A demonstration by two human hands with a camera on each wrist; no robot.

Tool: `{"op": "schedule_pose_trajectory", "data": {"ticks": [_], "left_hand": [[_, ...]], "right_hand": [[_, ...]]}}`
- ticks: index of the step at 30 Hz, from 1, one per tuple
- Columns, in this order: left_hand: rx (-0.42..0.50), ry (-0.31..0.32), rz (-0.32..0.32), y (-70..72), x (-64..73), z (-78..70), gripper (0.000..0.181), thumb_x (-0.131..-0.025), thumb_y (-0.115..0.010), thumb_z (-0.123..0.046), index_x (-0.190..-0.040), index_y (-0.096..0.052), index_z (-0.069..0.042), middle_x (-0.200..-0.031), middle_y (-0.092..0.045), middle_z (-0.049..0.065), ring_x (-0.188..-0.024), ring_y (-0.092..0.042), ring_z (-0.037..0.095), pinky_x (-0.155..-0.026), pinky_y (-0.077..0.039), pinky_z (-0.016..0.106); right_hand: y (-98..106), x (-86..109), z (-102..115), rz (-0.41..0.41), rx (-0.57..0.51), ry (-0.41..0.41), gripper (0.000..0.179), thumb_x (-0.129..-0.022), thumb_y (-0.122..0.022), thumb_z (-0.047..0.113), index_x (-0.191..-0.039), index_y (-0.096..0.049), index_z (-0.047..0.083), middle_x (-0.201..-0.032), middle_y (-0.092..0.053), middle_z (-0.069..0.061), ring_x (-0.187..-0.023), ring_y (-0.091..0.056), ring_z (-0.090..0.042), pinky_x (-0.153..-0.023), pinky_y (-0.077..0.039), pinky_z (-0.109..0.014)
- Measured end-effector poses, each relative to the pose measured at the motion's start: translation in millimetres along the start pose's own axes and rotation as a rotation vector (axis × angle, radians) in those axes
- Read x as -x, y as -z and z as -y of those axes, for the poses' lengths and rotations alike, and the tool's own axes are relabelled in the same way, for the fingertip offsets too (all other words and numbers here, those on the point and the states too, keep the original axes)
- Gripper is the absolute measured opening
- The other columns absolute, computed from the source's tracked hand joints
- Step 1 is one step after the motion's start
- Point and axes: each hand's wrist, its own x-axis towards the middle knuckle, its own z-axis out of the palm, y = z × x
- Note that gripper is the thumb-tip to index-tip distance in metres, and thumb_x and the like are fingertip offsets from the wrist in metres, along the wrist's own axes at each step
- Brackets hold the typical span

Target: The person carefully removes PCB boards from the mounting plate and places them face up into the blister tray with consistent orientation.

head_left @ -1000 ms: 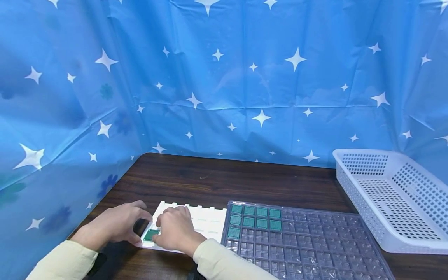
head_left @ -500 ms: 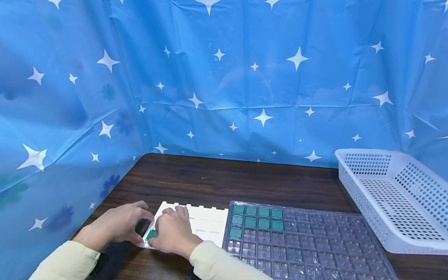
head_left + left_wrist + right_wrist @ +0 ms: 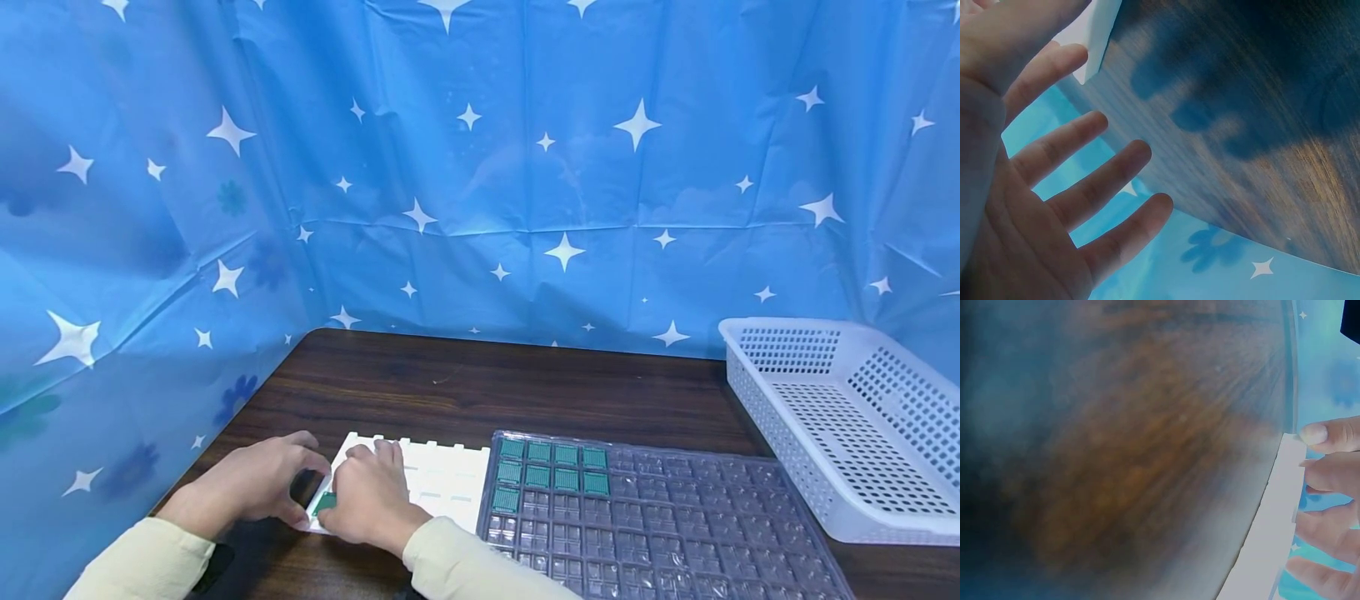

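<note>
A white tray (image 3: 442, 479) with shallow slots lies at the table's near left. In its near-left slot sits a small green circuit board (image 3: 325, 502), partly covered by my right hand (image 3: 372, 492). That hand rests over the tray, its thumb beside the board and its other fingers reaching toward the far side. My left hand (image 3: 262, 475) spans the tray's left end, thumb by the near corner. In the left wrist view, the left fingers (image 3: 1100, 187) are spread and fairly straight. The right wrist view shows the right thumb (image 3: 1319, 434) at the tray's edge; the board is hidden there.
To the tray's right lies a clear plastic blister tray (image 3: 667, 517), with several green boards (image 3: 551, 464) in its upper-left pockets. A white perforated basket (image 3: 817, 500) stands at the right. Blue star-patterned cloth (image 3: 480, 167) hangs behind and left of the dark wooden table (image 3: 465, 383).
My right hand has shifted slightly left over the green board, covering more of it. The left hand keeps its place at the tray's end. The head view has shifted a little.
</note>
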Motion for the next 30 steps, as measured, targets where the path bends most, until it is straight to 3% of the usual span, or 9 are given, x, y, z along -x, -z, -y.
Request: {"op": "schedule_pose_trajectory", "data": {"ticks": [7, 15, 21, 25, 30], "left_hand": [[-0.004, 0.012, 0.007, -0.4, 0.3, -0.5, 0.056, -0.056, -0.093, -0.036, -0.107, -0.072, -0.025, -0.131, -0.057, 0.016, -0.107, -0.064, 0.036, -0.075, -0.055, 0.055], [0.006, 0.029, 0.022, 0.1, -0.7, -0.8, 0.056, -0.056, -0.093, -0.037, -0.107, -0.072, -0.026, -0.133, -0.056, 0.016, -0.110, -0.063, 0.038, -0.077, -0.054, 0.057], [0.007, 0.021, 0.026, 0.6, -1.4, -0.9, 0.057, -0.057, -0.093, -0.038, -0.108, -0.072, -0.026, -0.133, -0.055, 0.016, -0.110, -0.062, 0.038, -0.077, -0.055, 0.056], [0.011, 0.018, 0.032, 1.0, -1.7, -1.1, 0.057, -0.057, -0.093, -0.038, -0.109, -0.072, -0.026, -0.133, -0.056, 0.016, -0.110, -0.062, 0.038, -0.077, -0.055, 0.056], [0.004, 0.014, 0.039, 0.6, -1.7, 0.7, 0.059, -0.057, -0.092, -0.041, -0.110, -0.072, -0.025, -0.133, -0.055, 0.015, -0.111, -0.062, 0.036, -0.076, -0.055, 0.054]], "right_hand": [[0.0, 0.2, 0.3, -0.011, 0.012, 0.009, 0.023, -0.072, -0.078, 0.046, -0.062, -0.068, 0.028, -0.103, -0.068, 0.013, -0.123, -0.054, -0.020, -0.108, -0.037, -0.041], [0.1, 0.4, 0.3, -0.044, 0.012, 0.021, 0.024, -0.071, -0.080, 0.046, -0.060, -0.068, 0.028, -0.119, -0.067, 0.010, -0.124, -0.054, -0.024, -0.111, -0.037, -0.046], [0.2, -0.8, -1.1, -0.038, -0.001, 0.026, 0.025, -0.070, -0.081, 0.048, -0.061, -0.069, 0.027, -0.117, -0.068, 0.009, -0.124, -0.056, -0.027, -0.111, -0.038, -0.049], [0.3, -1.3, -1.4, -0.038, -0.017, 0.026, 0.023, -0.069, -0.082, 0.047, -0.063, -0.071, 0.027, -0.117, -0.068, 0.011, -0.124, -0.055, -0.026, -0.112, -0.038, -0.050], [3.1, -0.6, -3.7, -0.058, -0.026, 0.040, 0.019, -0.072, -0.080, 0.047, -0.076, -0.077, 0.029, -0.119, -0.068, 0.013, -0.126, -0.054, -0.022, -0.112, -0.037, -0.050]]}}
